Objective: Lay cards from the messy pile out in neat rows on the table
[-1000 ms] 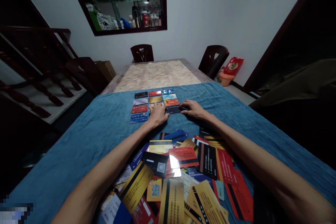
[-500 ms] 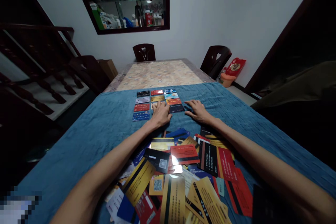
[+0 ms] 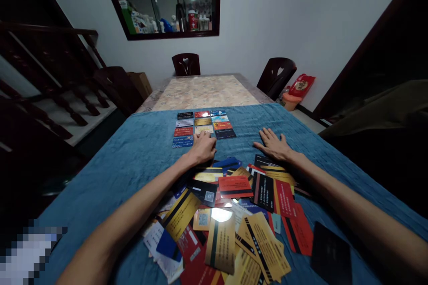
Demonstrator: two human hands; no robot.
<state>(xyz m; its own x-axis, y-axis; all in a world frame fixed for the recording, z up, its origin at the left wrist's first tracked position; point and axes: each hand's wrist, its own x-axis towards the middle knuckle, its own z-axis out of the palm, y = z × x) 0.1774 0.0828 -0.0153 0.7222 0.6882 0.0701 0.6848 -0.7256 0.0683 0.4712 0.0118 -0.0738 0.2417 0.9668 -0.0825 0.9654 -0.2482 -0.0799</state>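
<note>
Plastic cards lie in a neat grid on a blue cloth, three columns wide, with a dark card at its near right corner. My left hand rests palm down just below the grid, fingers loosely curled, holding nothing I can see. My right hand lies flat and open on the cloth to the right of the grid, fingers spread. A loose heap of gold, red, black and blue cards sprawls between my forearms, nearer to me.
Beyond the cloth the table shows a patterned beige top. Two dark chairs stand at the far end. A dark stair railing runs on the left. A black card lies apart at the right.
My right hand let go of the dark card at the grid's corner and slid right and back, ending flat on the cloth. My left hand drew back slightly from the grid.
</note>
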